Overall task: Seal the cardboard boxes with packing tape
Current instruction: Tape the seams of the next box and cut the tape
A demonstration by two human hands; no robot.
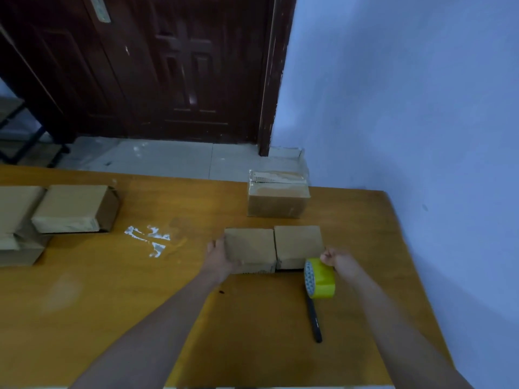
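Observation:
A small cardboard box (pixel 273 247) lies on the orange table (pixel 112 290) in front of me, its two top flaps folded down with a seam in the middle. My left hand (pixel 220 258) grips the box's left end. My right hand (pixel 338 261) holds a roll of yellow packing tape (pixel 321 277) at the box's near right corner, fingers curled over the roll. Whether tape is stuck to the box I cannot tell.
A black marker (pixel 314 321) lies on the table below the tape roll. A taped box (pixel 278 196) stands at the far edge. Several more boxes (pixel 70 209) are stacked at the left. Tape scraps (pixel 150 238) stick to the tabletop. A blue wall runs along the right.

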